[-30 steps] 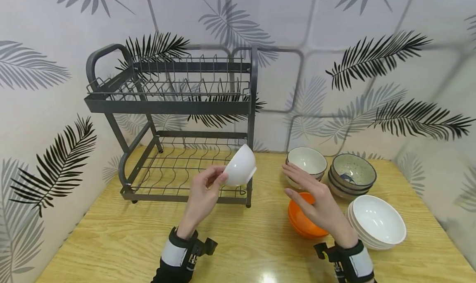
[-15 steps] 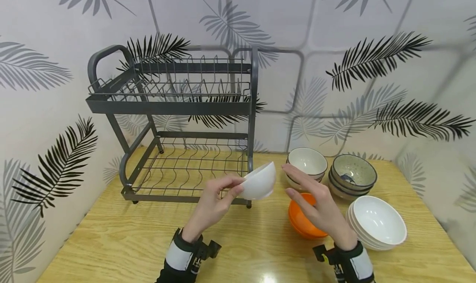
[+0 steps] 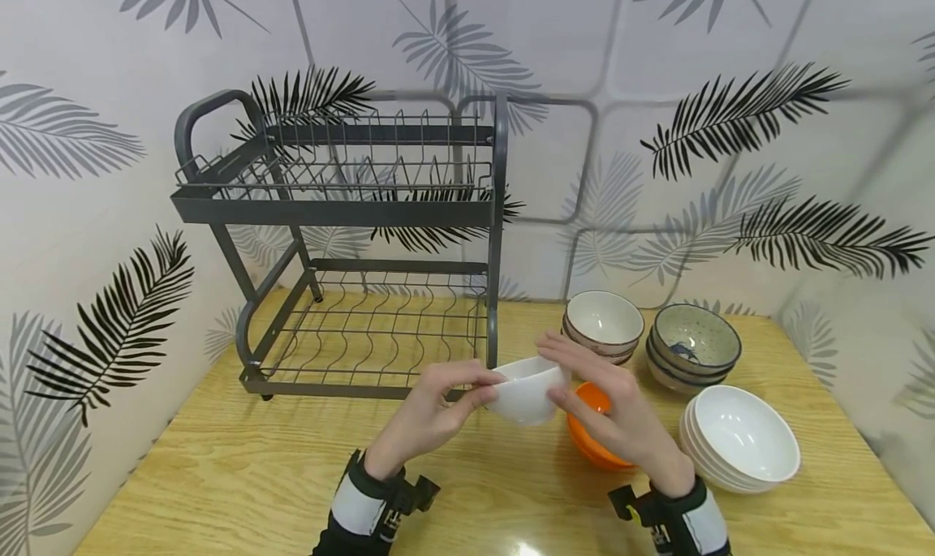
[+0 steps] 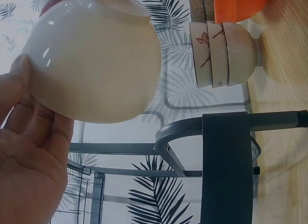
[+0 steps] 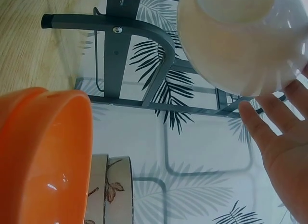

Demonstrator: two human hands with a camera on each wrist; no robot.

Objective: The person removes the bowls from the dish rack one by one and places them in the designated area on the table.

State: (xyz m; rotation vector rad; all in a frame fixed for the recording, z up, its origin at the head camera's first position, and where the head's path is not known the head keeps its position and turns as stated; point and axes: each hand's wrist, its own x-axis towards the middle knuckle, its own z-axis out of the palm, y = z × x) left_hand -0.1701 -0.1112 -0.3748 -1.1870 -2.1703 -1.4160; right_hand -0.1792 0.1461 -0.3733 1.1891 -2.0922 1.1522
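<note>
A small white bowl [image 3: 524, 395] is held in the air in front of the rack's right post, its mouth tilted up. My left hand [image 3: 437, 410] pinches its left rim between thumb and fingers. At the bowl's right side is my right hand [image 3: 617, 406], fingers extended behind the rim and thumb close to the front wall. In the right wrist view, the right fingers [image 5: 272, 113] look nearly straight, with some tips at the bowl's edge; firm contact cannot be told. The left wrist view shows the bowl's underside [image 4: 96, 65] above the left palm.
A dark two-tier dish rack [image 3: 336, 211] stands at the back left. To the right are stacked orange bowls [image 3: 595, 446], cream bowls [image 3: 602, 321], speckled bowls [image 3: 697, 341] and white bowls [image 3: 745, 438]. All stand on a wooden table [image 3: 241, 475] against a leaf-patterned wall.
My left hand has carried the white bowl right and down from the rack's front, turning its mouth upward. My right hand has shifted slightly left, meeting the bowl's right side.
</note>
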